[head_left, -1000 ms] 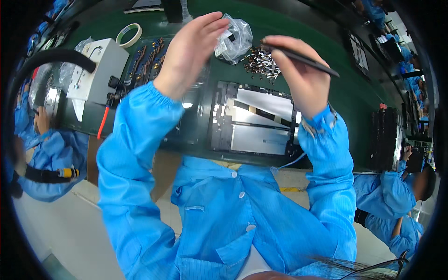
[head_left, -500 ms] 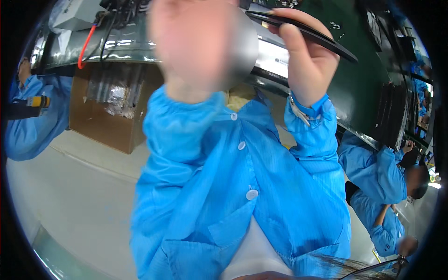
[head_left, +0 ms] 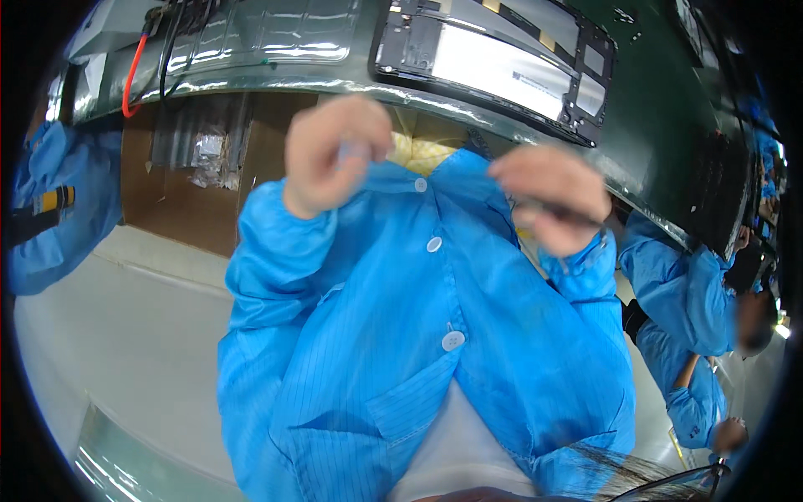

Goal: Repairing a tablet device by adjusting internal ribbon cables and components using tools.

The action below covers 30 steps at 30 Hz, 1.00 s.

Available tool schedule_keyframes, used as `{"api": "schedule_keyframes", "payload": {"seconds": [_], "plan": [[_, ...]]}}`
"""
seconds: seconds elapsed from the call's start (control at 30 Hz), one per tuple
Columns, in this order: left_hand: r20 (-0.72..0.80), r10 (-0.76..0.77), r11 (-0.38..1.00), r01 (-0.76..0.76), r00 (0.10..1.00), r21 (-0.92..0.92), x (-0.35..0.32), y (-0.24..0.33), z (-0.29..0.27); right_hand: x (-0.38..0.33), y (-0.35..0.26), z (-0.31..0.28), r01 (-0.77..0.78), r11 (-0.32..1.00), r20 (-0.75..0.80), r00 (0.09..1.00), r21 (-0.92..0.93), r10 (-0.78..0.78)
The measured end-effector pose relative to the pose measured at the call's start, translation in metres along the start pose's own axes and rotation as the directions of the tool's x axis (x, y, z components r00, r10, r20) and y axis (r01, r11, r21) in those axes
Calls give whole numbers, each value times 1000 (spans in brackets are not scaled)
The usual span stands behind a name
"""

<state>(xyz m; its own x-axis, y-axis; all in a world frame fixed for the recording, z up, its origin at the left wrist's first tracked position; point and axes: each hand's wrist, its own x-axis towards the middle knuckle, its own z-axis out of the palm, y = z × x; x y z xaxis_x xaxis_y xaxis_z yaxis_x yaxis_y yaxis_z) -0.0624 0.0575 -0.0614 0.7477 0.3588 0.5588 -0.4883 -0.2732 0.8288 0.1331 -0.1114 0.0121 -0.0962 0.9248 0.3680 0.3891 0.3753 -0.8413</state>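
Note:
My left hand (head_left: 335, 155) is raised in front of my chest, just short of the bench edge. Its fingers are curled in toward the thumb, and a small pale blur shows between them. Smeared by motion, my right hand (head_left: 559, 199) hovers below the bench edge at the right. A dark streak in its grip matches the black tweezers (head_left: 569, 214) seen clearly half a second ago. Beyond both hands an opened tablet (head_left: 408, 46) lies on the bench, its inner parts and a silver-white battery (head_left: 493, 71) exposed. Neither hand touches it.
The green bench (head_left: 661, 125) has a shiny front edge. Small dark parts (head_left: 626, 17) lie at its far right. A cardboard box (head_left: 184, 213) with clear plastic bags sits below at the left, near a red cable (head_left: 134, 75). Blue-coated people (head_left: 677, 293) work on both sides.
Both hands have come down and back toward my chest, uncovering the tablet. The left hand moved away from close to the camera. The tweezers, plain before, are now a blurred streak.

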Motion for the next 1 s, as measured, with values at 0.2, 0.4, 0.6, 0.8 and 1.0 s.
{"api": "schedule_keyframes", "payload": {"seconds": [0.2,0.4,0.6,0.8,1.0], "plan": [[-505,-439,843,535,743,55,-138,-87,10,-37,12,39,-194,979,-46,981,-58,191],[-390,-481,855,518,785,-14,-141,-75,17,-27,42,60,-337,941,-109,935,24,338],[-479,-517,854,468,709,-229,-148,-95,20,3,88,141,-405,863,112,914,303,390],[-496,-667,741,429,556,-516,-146,-94,15,-8,120,167,-562,757,92,819,333,567],[-525,-642,766,435,559,-473,-148,-94,18,-6,121,170,-464,860,108,886,212,451]]}}
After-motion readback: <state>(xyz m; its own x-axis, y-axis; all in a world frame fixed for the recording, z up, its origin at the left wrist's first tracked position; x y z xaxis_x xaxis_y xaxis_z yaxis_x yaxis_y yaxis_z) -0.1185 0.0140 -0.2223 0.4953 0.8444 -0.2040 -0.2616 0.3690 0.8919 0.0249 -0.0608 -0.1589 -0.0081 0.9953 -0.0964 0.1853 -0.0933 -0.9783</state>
